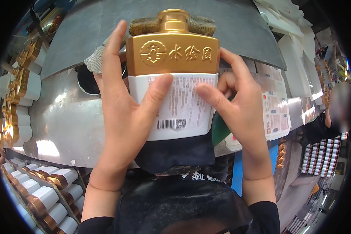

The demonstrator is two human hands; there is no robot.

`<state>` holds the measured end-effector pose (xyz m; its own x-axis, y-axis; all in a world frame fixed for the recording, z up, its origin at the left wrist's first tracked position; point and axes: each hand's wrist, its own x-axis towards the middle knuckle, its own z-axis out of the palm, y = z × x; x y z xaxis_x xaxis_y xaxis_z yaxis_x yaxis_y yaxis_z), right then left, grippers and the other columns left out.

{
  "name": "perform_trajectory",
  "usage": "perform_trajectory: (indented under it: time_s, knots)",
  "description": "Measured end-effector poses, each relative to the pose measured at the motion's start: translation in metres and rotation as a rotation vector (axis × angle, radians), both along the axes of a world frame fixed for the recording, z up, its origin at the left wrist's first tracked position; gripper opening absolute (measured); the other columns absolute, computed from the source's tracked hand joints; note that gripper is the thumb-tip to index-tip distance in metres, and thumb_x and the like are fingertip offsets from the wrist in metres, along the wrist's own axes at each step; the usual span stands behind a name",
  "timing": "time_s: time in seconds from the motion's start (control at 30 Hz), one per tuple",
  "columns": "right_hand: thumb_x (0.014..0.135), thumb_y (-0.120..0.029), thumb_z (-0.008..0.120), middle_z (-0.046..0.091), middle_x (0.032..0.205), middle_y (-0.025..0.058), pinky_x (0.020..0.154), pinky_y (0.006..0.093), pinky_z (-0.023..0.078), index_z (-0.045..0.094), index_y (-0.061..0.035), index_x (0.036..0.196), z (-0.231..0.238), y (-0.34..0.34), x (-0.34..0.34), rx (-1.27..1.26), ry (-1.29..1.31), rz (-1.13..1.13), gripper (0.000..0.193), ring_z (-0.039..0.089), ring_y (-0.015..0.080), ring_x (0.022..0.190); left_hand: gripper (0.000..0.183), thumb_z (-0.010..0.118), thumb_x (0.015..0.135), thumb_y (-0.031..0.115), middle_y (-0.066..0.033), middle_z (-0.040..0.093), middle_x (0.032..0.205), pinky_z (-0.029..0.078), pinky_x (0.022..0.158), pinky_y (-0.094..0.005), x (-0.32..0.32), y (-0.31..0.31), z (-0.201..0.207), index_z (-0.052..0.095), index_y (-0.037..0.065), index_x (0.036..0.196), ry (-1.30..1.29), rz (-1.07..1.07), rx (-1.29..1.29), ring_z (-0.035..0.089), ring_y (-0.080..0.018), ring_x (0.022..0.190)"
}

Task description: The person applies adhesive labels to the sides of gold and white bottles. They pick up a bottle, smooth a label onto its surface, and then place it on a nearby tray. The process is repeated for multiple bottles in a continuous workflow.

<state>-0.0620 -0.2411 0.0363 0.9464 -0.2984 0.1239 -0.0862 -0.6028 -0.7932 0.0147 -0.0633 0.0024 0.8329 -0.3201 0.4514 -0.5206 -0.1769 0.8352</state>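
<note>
A flat, wide-shouldered bottle (173, 101) stands upright in front of me, gold on top with raised emblems and white below. A printed label with a barcode covers its white face. My left hand (123, 105) grips its left side, the thumb pressed on the label and the index finger stretched up. From the right, my right hand (240, 101) holds the other side, its thumb lying near the label's right edge. Behind the gold neck lies a brown bristly or ridged roll (201, 25). Dark cloth (175, 152) sits under the bottle's base.
A grey metal table (72, 124) spreads around me. Label sheets (277, 105) lie at right; a dark bowl (88, 80) and grey knitted cloth (93, 60) are beside my left hand. Gold-and-white bottles (22, 84) line the left, with more in a crate (46, 195). Another person (319, 126) is far right.
</note>
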Motion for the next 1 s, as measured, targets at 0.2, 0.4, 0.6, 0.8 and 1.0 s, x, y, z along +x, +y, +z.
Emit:
perform_trajectory:
  time_s: [0.2,0.4,0.6,0.8,1.0]
  knots:
    - [0.075,-0.028,0.081,0.051,0.066,-0.0006,0.056,0.0201,0.035,0.042,0.0047,0.139,-0.006,0.000,-0.013,0.021,0.000,0.057,0.082,0.046,0.0055,0.062,0.094,0.074,0.080,0.030,-0.0167,0.034,0.147,0.036,0.108,-0.0390,-0.010,0.017,-0.010,0.019,0.005,0.152,0.164,-0.147,-0.132,0.040,-0.0294,0.134]
    - [0.066,-0.024,0.086,0.056,0.077,0.0005,0.057,0.0187,0.037,0.037,-0.0011,0.145,-0.014,0.004,-0.021,-0.053,-0.029,0.093,0.097,0.049,0.0051,0.065,0.099,0.073,0.077,0.023,-0.0173,0.031,0.149,0.035,0.110,-0.0412,-0.022,0.019,-0.009,0.012,0.007,0.153,0.258,-0.233,-0.093,0.040,-0.0302,0.135]
    - [0.074,-0.018,0.081,0.048,0.065,-0.0040,0.055,0.0178,0.033,0.044,0.0014,0.139,-0.002,0.001,-0.009,0.048,-0.029,0.017,0.077,0.044,0.0025,0.060,0.079,0.061,0.086,0.017,-0.0177,0.035,0.147,0.030,0.111,-0.0387,-0.014,0.011,-0.002,0.020,0.003,0.151,0.215,-0.121,-0.121,0.038,-0.0284,0.135]
    - [0.077,-0.016,0.078,0.045,0.063,-0.0051,0.054,0.0182,0.031,0.046,0.0028,0.136,-0.004,0.005,-0.004,0.009,-0.032,-0.026,0.069,0.042,0.0020,0.059,0.071,0.060,0.090,0.017,-0.0186,0.036,0.146,0.030,0.111,-0.0380,-0.015,0.006,0.000,0.024,0.002,0.149,0.360,-0.118,-0.290,0.037,-0.0275,0.135]
    - [0.079,-0.017,0.077,0.045,0.064,-0.0054,0.057,0.0176,0.030,0.044,0.0036,0.137,-0.005,0.006,-0.005,0.157,-0.038,-0.016,0.070,0.042,0.0021,0.061,0.075,0.063,0.089,0.018,-0.0190,0.038,0.144,0.033,0.109,-0.0373,-0.015,0.005,-0.002,0.022,0.002,0.149,0.251,-0.109,-0.191,0.040,-0.0271,0.133]
